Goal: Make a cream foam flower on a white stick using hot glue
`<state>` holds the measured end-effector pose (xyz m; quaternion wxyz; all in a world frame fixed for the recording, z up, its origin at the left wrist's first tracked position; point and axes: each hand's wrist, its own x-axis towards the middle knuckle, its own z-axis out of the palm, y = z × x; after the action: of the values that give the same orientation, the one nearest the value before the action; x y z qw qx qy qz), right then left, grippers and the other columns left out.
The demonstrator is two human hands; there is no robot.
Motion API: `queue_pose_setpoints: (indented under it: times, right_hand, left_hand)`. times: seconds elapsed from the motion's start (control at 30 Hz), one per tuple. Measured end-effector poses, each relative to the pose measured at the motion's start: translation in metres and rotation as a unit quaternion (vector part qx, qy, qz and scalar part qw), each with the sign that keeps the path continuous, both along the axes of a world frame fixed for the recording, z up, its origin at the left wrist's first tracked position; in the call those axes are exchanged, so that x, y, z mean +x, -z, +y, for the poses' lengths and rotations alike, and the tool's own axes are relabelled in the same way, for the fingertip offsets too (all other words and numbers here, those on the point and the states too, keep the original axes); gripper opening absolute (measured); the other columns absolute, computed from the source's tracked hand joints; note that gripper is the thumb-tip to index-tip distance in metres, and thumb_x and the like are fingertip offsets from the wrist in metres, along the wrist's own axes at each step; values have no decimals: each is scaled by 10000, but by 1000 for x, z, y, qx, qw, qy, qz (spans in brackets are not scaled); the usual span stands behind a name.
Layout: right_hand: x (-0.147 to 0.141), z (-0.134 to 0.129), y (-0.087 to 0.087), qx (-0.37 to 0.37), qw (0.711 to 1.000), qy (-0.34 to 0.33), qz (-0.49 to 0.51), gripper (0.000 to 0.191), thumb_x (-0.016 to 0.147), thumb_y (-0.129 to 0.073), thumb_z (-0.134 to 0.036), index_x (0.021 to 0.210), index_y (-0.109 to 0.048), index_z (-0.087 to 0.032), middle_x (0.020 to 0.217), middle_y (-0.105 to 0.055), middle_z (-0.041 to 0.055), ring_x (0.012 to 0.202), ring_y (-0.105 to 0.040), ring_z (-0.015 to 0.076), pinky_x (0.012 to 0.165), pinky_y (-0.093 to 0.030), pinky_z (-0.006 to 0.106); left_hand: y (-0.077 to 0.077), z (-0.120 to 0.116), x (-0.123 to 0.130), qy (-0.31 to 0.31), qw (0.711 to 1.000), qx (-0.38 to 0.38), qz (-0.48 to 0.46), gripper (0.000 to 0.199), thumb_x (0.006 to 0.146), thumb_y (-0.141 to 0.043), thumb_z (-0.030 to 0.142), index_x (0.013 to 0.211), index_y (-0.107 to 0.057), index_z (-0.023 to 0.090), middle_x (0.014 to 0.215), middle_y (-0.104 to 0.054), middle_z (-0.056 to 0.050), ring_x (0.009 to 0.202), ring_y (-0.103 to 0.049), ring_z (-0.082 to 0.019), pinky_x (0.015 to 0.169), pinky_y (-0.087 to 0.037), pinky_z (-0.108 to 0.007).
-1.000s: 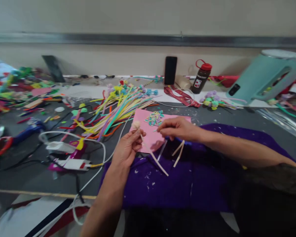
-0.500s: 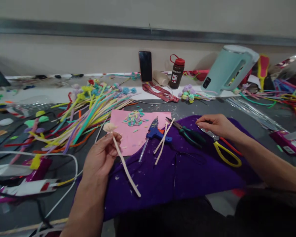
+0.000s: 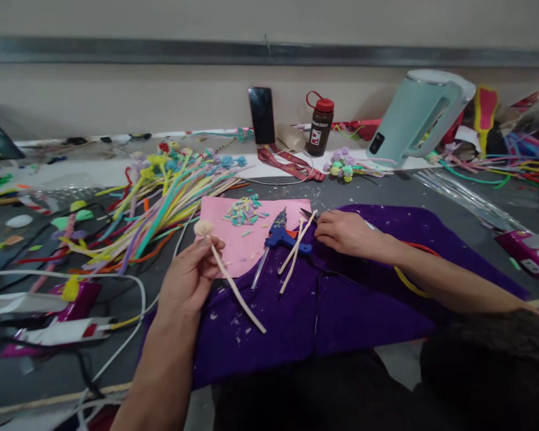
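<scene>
Between thumb and fingers, my left hand (image 3: 197,263) pinches a cream fuzzy stem (image 3: 238,293) just below its round fluffy head (image 3: 203,228). The stem slants down to the right over a purple cloth (image 3: 260,353). My right hand (image 3: 353,233) lies over the pliers, its fingers curled around them; only the dark jaw tips (image 3: 306,213) show. Left of it, two loose cream stems (image 3: 291,257) cross beside a blue glue gun (image 3: 281,235). Under my right wrist, scissors with a yellow handle loop (image 3: 411,282) are partly covered.
A pink sheet (image 3: 211,209) bears small cut colored pieces (image 3: 245,211). Bundled fuzzy stems (image 3: 161,209) lie at left, near white cables (image 3: 137,299). Along the back stand a phone (image 3: 261,115), a bottle (image 3: 321,129) and a tilted teal kettle (image 3: 408,120).
My right hand has moved left from beside the scissors onto the pliers, covering their handles. My left hand keeps hold of the cream stem, nearly in place. The view has shifted slightly.
</scene>
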<state>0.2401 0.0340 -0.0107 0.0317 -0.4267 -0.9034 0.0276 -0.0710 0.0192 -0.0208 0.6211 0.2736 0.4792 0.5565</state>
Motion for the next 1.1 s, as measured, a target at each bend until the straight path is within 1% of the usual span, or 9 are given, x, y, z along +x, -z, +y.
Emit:
queue_pose_setpoints:
  times: [0.1, 0.17, 0.3, 0.5, 0.67, 0.8, 0.9, 1.0, 1.1]
  right_hand:
    - [-18, 14, 4, -3, 999, -18, -35, 229, 861, -451, -241, 977, -642, -191, 980, -610, 90, 907, -543, 197, 736, -390, 272]
    - [-25, 21, 6, -4, 999, -15, -34, 241, 850, -468, -232, 1032, -623, -198, 977, -613, 87, 909, -545, 194, 730, -392, 266]
    - [-28, 26, 2, -1, 1000, -8, 3, 220, 862, -456, -237, 983, -634, -196, 921, -630, 65, 870, -560, 173, 707, -387, 244]
    - [-27, 22, -6, 16, 999, 1, 45, 230, 878, -432, -240, 946, -646, -189, 882, -638, 50, 833, -566, 155, 676, -374, 228]
    - [-34, 9, -1, 14, 1000, -11, 26, 235, 885, -426, -253, 909, -649, -182, 877, -633, 51, 772, -561, 143, 630, -361, 224]
    - [-35, 8, 4, 25, 999, 23, 14, 210, 877, -437, -251, 898, -634, -182, 877, -622, 48, 768, -559, 147, 607, -354, 226]
    - [-34, 18, 5, 53, 997, 58, 15, 227, 847, -472, -220, 1040, -590, -208, 1015, -588, 58, 794, -557, 154, 611, -357, 230]
    - [-36, 30, 6, 49, 998, 26, -12, 296, 840, -479, -215, 1118, -570, -262, 1081, -547, 59, 769, -545, 147, 595, -348, 231]
    - [-40, 38, 8, 40, 998, -9, -49, 254, 861, -452, -251, 1044, -623, -290, 1035, -548, 54, 717, -527, 141, 556, -321, 232]
  left_hand:
    - [3, 0, -4, 12, 1000, 15, -19, 165, 620, -687, 227, 716, -628, 107, 663, -608, -9, 421, -447, -23, 308, -298, -107]
    - [4, -1, -7, 9, 999, 23, -30, 162, 626, -683, 227, 723, -632, 108, 662, -607, -9, 428, -449, -25, 313, -293, -109]
    - [1, -3, -7, 7, 999, 26, -28, 164, 623, -682, 237, 721, -637, 114, 648, -601, -7, 445, -467, -40, 314, -298, -121]
    - [-1, -7, -5, 20, 999, 31, -23, 151, 624, -685, 223, 720, -644, 114, 657, -603, -3, 441, -455, -29, 313, -276, -123]
    - [0, -7, -5, 16, 999, 32, -21, 149, 632, -685, 221, 724, -642, 112, 674, -607, -7, 443, -444, -23, 321, -268, -122]
    - [1, -6, -6, 17, 999, 37, -17, 156, 641, -682, 229, 736, -641, 112, 674, -605, -7, 445, -446, -24, 323, -277, -123]
    - [2, -5, -6, 17, 999, 34, -16, 164, 637, -684, 234, 738, -641, 111, 674, -604, -10, 448, -448, -28, 319, -277, -120]
    - [2, -5, -6, 11, 999, 30, -7, 167, 636, -683, 245, 723, -639, 109, 673, -604, -15, 438, -442, -30, 319, -275, -124]
    - [1, -5, -6, 6, 999, 35, 3, 166, 632, -679, 235, 735, -635, 113, 673, -606, -12, 440, -448, -35, 325, -276, -131]
